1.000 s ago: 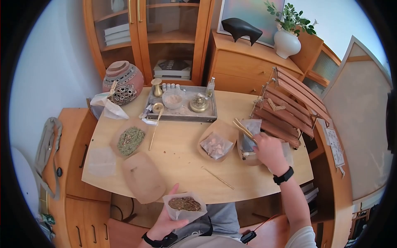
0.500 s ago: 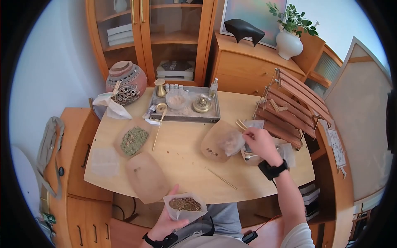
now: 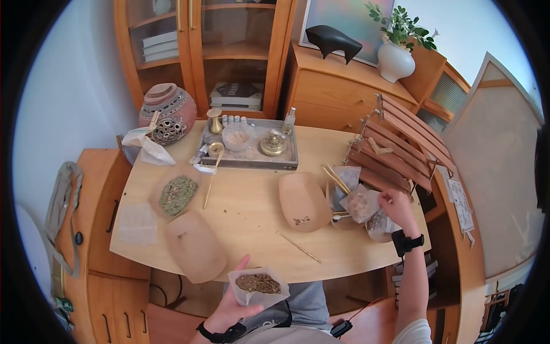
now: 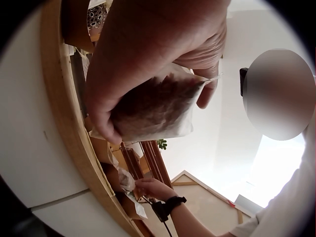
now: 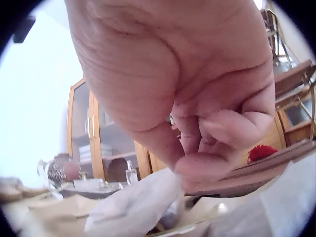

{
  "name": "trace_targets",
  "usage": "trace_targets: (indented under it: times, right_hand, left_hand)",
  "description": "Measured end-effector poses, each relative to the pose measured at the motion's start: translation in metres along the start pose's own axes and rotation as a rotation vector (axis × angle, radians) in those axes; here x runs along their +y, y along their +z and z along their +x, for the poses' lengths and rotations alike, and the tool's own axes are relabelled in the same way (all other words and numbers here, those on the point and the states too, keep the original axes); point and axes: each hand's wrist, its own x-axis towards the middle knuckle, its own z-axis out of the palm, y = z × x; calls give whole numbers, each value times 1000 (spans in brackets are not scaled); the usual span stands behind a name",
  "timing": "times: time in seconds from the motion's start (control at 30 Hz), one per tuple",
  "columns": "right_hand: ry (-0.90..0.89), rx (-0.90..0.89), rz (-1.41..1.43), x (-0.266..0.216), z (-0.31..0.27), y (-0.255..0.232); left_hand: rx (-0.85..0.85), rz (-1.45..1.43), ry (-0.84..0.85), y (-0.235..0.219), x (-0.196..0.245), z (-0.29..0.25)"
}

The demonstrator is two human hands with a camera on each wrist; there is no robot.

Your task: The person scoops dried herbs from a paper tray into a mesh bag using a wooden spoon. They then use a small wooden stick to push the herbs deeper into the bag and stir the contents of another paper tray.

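Note:
Near the table's front edge, my left hand (image 3: 232, 307) holds a translucent paper pouch (image 3: 282, 295) of brown dried herbs, its top spread wide. The left wrist view shows the thumb and fingers gripping the pouch (image 4: 163, 126) from its sides. On the right, my right hand (image 3: 398, 209) pinches the edge of a whitish bag (image 3: 360, 204) of pinkish chunks. In the right wrist view this bag (image 5: 138, 205) hangs below the thumb and fingertips. It overlaps the container with brass-coloured sticks (image 3: 337, 179). To its left lies a shallow brown tray (image 3: 303, 195) with dark crumbs.
A brown tray of green herbs (image 3: 177, 195) and another brown tray (image 3: 196, 246) lie left. A thin brass stick (image 3: 299, 247) lies near the front edge. Behind stands a grey tray (image 3: 252, 164) with a bowl and brassware. A slatted wooden rack (image 3: 395, 149) stands back right.
My right hand has left the brass-coloured sticks, lifted the bag of pinkish chunks off the brown tray and carried it right. My left hand keeps holding the herb pouch in place.

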Motion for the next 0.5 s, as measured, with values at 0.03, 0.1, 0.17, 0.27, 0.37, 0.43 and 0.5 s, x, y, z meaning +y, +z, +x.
trace_targets:
  times: [0.03,0.1,0.17,0.27,0.37,0.43,0.5]
  right_hand:
    - [-72,89,-201,-2,-6,0]
    - [-144,178,-401,-18,-13,2]
    - [-281,377,-270,-49,-17,19]
    - [-279,120,-201,-91,-19,55]
    - [-322,45,-358,-106,7,95]
    - [-321,37,-487,-109,31,114]
    - [-198,-49,-617,-111,52,129]
  left_hand:
    - [5,4,-2,0,0,-1]
    - [12,23,9,-2,-2,-1]
    - [18,45,18,-4,-3,0]
    - [-65,34,51,-6,-1,2]
    - [-69,18,62,-3,2,2]
    - [-72,19,79,-3,3,1]
    - [-55,30,91,0,7,1]
